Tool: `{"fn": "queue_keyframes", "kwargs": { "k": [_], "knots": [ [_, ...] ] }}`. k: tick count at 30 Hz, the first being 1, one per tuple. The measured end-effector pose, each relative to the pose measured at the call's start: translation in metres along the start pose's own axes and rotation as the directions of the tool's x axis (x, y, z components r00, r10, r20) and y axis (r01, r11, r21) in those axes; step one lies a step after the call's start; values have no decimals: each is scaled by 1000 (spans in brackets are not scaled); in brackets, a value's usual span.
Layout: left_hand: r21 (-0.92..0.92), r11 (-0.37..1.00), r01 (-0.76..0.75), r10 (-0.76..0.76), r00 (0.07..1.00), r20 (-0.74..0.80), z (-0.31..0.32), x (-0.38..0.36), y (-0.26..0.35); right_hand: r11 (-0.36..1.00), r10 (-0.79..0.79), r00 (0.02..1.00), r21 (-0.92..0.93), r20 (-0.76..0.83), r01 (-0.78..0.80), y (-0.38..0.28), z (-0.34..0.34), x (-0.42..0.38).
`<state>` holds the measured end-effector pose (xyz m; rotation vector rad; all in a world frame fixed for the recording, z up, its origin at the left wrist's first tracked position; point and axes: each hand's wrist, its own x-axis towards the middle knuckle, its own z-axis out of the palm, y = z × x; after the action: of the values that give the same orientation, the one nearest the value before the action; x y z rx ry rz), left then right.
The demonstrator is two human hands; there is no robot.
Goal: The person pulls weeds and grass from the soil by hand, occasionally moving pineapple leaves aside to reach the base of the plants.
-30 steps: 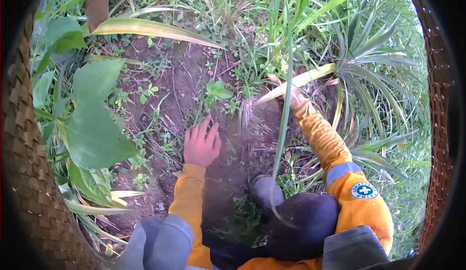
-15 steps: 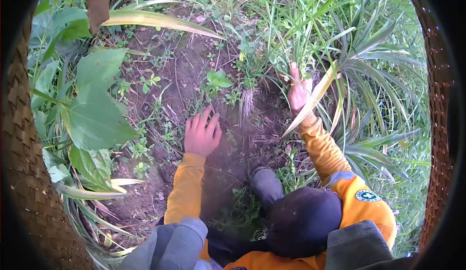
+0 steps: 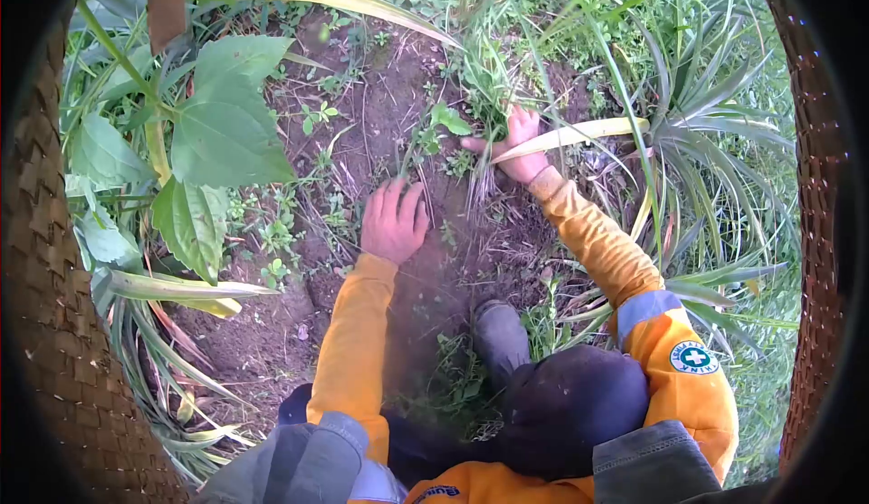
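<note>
My left hand (image 3: 396,223) rests low over the soil with its fingers stretched forward, open, fingertips at a few thin weed stems. Just ahead of it grows a small broad-leaved weed (image 3: 448,120). To the right, my right hand (image 3: 523,149) reaches to the base of a grass clump (image 3: 491,74). Its thumb points left, apart from the fingers, and nothing is plainly held; the fingertips are partly lost among the blades. A long yellowed leaf (image 3: 593,131) crosses in front of this hand. Pale dry roots or stalks (image 3: 480,182) lie beneath the thumb.
A spiky long-leaved plant (image 3: 688,128) stands at the right. On the left is a large broad-leaved plant (image 3: 226,128), with dried strappy leaves (image 3: 181,287) below it. My boot (image 3: 501,336) and dark knee (image 3: 575,409) are close by. Bare soil (image 3: 371,115) with small weeds lies ahead.
My right hand has moved left from a tall tuft of grass to the neighbouring clump, its thumb swinging out leftward. The tall tuft no longer stands there. The view has shifted; my left hand stays low.
</note>
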<state>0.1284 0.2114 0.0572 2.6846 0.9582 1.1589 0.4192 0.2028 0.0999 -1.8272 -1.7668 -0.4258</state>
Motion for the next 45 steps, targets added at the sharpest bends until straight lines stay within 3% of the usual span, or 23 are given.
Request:
{"fn": "queue_keyframes", "kwargs": {
  "k": [2, 3, 6, 7, 10, 14, 16, 18, 19, 21, 22, 24, 25, 28, 30, 32, 34, 35, 37, 38, 39, 40, 45],
  "knots": [
    [23, 1000, -1, 2, 999, -39, 0, 1, 0, 987, 116, 993, 110, -6, -115, -6, 38, 15],
    [25, 1000, 12, -12, 1000, -15, 0, 2, 1, 980, 58, 987, 200, -153, -27, -11, 41, 21],
    [40, 999, 9, -9, 1000, 1, 0, 3, 1, 830, 249, 968, 526, -46, -188, -6, 34, 19],
    [27, 999, 25, -25, 1000, 4, 1, 1, 0, 924, 145, 979, 372, -144, -82, 2, 33, 22],
    [26, 999, 33, -34, 999, 30, 1, 1, 0, 885, 282, 958, 399, -48, -241, 8, 44, 29],
    [22, 999, 39, -40, 999, 32, -1, 2, 0, 994, -97, 913, -92, -397, 65, 28, 72, 7],
    [15, 999, 29, -30, 999, 21, 1, 1, -5, 994, 9, 914, -94, -405, -52, 18, 41, -14],
    [-3, 999, 47, -47, 999, 16, 3, -1, -2, 950, 272, 949, -115, -161, -292, 30, 28, -56],
    [-14, 998, 58, -57, 998, 17, 1, 1, -1, 957, 144, 961, -215, -236, -197, 47, 16, -61],
    [-43, 996, 74, -74, 997, 15, 1, -1, -3, 981, 158, 948, -66, -276, -182, 69, -7, -61],
    [-34, 996, 88, -88, 996, -16, 0, 0, -1, 949, 292, 931, 191, -221, -252, 56, -56, -29],
    [-18, 993, 116, -117, 990, -83, -7, 6, 5, 384, 730, 683, 843, -28, -376, -3, -132, 29],
    [-18, 989, 144, -145, 985, -94, -9, 10, 4, 669, 574, 757, 713, -314, -211, 19, -100, 33],
    [-213, 923, 320, -362, 911, -197, -3, 37, 17, 795, 545, 825, 223, 147, -565, 52, -37, 36],
    [-256, 902, 349, -382, 920, -91, 10, 56, 13, 680, 674, 732, 306, 94, -666, 15, -66, 33],
    [-278, 892, 356, -379, 925, -33, 27, 70, 12, 828, 484, 868, 262, 111, -496, 29, -55, 21],
    [-485, 735, 474, -503, 861, 80, 27, 74, 19, 895, 358, 885, 159, 299, -416, 34, -49, 30],
    [-575, 630, 522, -550, 823, 143, 27, 77, 23, 953, 226, 945, 147, 235, -264, 64, -6, 29],
    [-708, 437, 555, -695, 708, 126, 40, 72, 21, 936, 321, 909, 55, 266, -347, 41, -3, 47],
    [-760, 336, 557, -760, 637, 131, 45, 65, 20, 921, 382, 891, -25, 245, -388, 41, 13, 49],
    [-854, 94, 512, -844, 496, 204, 41, 63, 21, 966, 247, 939, 20, 240, -260, 33, 7, 54],
    [-926, -48, 374, -850, 471, 235, 34, 60, 19, 966, 249, 934, 8, 256, -260, 29, 7, 54],
    [-972, -97, 214, -951, 269, 154, 16, 54, 43, 991, 134, 985, 11, 112, -136, 24, 16, 51]
  ]
}}
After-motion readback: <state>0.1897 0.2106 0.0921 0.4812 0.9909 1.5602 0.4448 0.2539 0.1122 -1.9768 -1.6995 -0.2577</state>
